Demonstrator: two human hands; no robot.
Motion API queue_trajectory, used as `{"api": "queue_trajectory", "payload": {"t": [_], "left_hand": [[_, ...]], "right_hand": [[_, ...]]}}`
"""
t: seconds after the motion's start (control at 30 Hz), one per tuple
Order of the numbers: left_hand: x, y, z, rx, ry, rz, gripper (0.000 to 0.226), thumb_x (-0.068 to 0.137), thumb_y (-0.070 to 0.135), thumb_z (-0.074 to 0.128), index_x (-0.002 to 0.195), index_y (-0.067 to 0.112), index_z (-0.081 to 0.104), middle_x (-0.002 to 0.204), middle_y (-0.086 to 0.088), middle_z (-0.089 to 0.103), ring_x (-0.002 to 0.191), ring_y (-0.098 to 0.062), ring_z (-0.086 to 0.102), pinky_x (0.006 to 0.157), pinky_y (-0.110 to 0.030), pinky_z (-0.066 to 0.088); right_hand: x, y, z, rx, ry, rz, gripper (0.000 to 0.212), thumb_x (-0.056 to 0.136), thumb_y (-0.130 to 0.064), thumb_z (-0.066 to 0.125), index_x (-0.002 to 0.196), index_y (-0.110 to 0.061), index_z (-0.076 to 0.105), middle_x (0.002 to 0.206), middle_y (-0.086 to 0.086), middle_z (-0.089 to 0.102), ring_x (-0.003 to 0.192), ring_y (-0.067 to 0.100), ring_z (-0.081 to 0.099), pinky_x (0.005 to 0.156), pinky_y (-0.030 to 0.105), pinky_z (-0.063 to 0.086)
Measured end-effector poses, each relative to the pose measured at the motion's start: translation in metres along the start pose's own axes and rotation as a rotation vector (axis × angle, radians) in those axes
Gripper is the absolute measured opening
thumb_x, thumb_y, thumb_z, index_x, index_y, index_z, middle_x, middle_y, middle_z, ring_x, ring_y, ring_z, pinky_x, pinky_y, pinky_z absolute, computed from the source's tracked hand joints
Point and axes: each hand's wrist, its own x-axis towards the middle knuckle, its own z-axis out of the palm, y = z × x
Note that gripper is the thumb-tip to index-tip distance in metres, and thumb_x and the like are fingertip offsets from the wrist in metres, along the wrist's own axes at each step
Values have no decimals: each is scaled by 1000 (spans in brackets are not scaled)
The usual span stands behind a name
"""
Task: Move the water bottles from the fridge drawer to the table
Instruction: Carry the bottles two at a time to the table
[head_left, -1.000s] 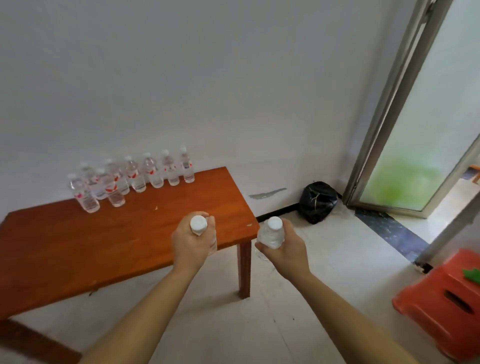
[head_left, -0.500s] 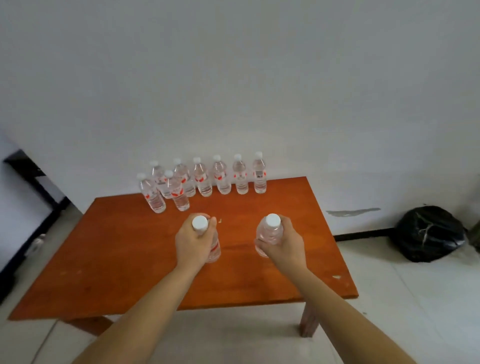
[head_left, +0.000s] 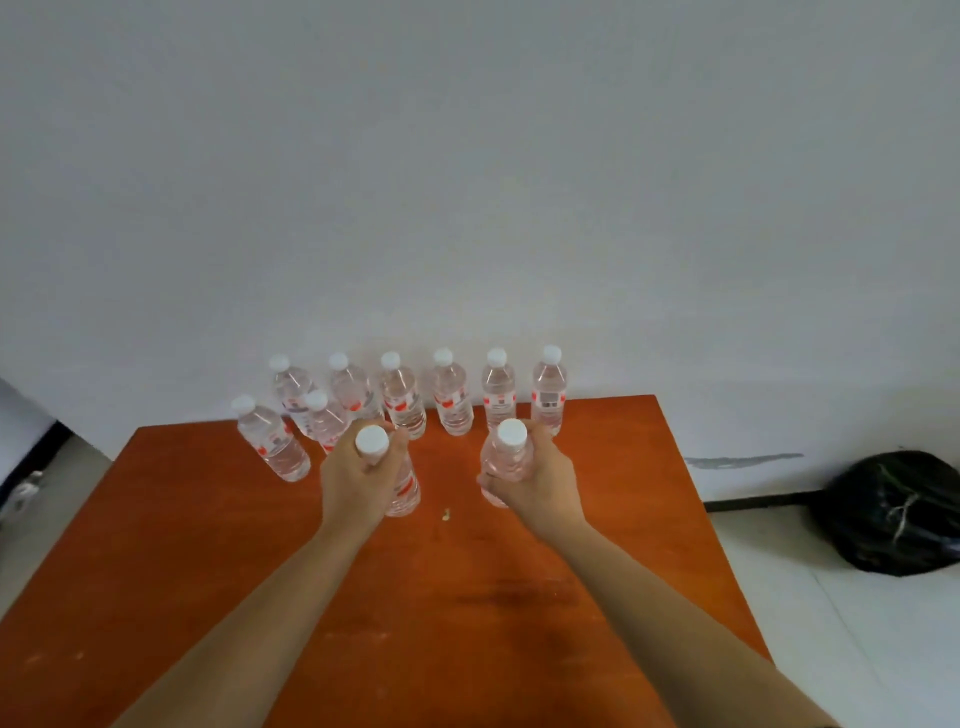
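Both my hands reach out over an orange-brown wooden table (head_left: 208, 561). My left hand (head_left: 358, 480) grips a clear water bottle (head_left: 405, 486) with a white cap and red label, held upright. My right hand (head_left: 540, 483) grips a second water bottle (head_left: 506, 457) of the same kind. Whether either bottle touches the tabletop I cannot tell. Just beyond my hands, several matching bottles (head_left: 452, 397) stand upright in a row along the table's far edge by the wall, with two more (head_left: 272, 439) standing in front at the left. No fridge drawer is in view.
A white wall rises right behind the table. A black plastic bag (head_left: 893, 512) lies on the pale tiled floor at the right, by the wall. A small yellowish crumb (head_left: 445, 515) lies on the tabletop between my hands.
I have come closer to the table and both hands have carried their bottles forward, nearer the standing row. The doorway and red stool have dropped out of view.
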Motion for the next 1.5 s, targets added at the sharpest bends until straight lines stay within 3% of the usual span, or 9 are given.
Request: {"api": "queue_trajectory", "payload": {"t": [0.1, 0.27, 0.6, 0.93, 1.03, 1.13, 1.23, 1.37, 1.5], "left_hand": [[43, -28, 12, 6, -36, -29, 26, 86, 39, 70, 101, 19, 66, 87, 7, 71, 83, -10, 68, 74, -35, 58], [104, -69, 29, 25, -143, -42, 16, 87, 35, 71, 81, 25, 60, 73, 10, 65, 72, -3, 62, 60, -21, 43], [166, -144, 58, 55, -307, -42, 12, 89, 32, 70, 94, 24, 63, 83, 17, 64, 82, 8, 60, 66, -11, 43], [176, -166, 56, -33, -345, -141, 21, 89, 31, 69, 104, 26, 56, 93, 9, 68, 89, -2, 64, 74, -24, 51], [180, -159, 54, -61, -377, -194, 22, 89, 34, 69, 105, 28, 55, 95, 12, 67, 92, -2, 63, 82, -39, 56], [180, -145, 45, -79, -408, -221, 39, 85, 39, 73, 115, 32, 50, 107, 21, 61, 98, 3, 58, 92, -38, 53], [176, -134, 38, -5, -392, -76, 65, 83, 57, 67, 137, 30, 41, 141, 12, 47, 130, -9, 45, 107, -38, 39], [169, -120, 40, 201, -249, 277, 64, 96, 56, 39, 146, 15, 40, 158, -7, 31, 148, -24, 23, 118, -50, 26], [152, -106, 58, 395, -250, 414, 66, 100, 50, 32, 156, 17, 23, 164, -11, 10, 152, -28, 3, 120, -56, 14]], "right_hand": [[31, 0, 25, -9, 0, 32, 79, 67, -27, 91, 133, -31, 47, 105, -21, 59, 102, 0, 56, 90, 20, 47], [82, 8, 72, -131, 25, 102, 84, 63, -34, 92, 134, -34, 47, 133, -9, 54, 118, 8, 50, 98, 25, 38], [149, 19, 144, -179, -120, 225, 85, 66, -27, 91, 136, -34, 44, 131, -9, 58, 122, 13, 55, 104, 34, 46], [169, 30, 154, -166, -234, 213, 87, 70, -22, 89, 139, -35, 38, 132, -10, 57, 124, 12, 53, 107, 41, 47], [167, 27, 154, -166, -248, 209, 96, 73, -20, 86, 145, -40, 26, 141, -7, 52, 133, 17, 48, 110, 45, 44], [158, 22, 152, -243, -242, 158, 104, 76, -28, 82, 151, -41, 11, 155, -5, 36, 143, 20, 37, 111, 50, 42], [140, 19, 141, -303, -155, 59, 95, 85, -34, 67, 156, -32, 4, 163, -5, 19, 148, 19, 26, 112, 49, 39], [113, 16, 117, -451, 101, -49, 63, 102, -34, 44, 157, -27, 13, 163, 0, 17, 146, 22, 31, 98, 42, 53], [88, 22, 85, -692, 313, -49, 64, 103, -48, 38, 158, -25, 15, 167, 6, 1, 154, 24, 5, 121, 50, 22]]}}
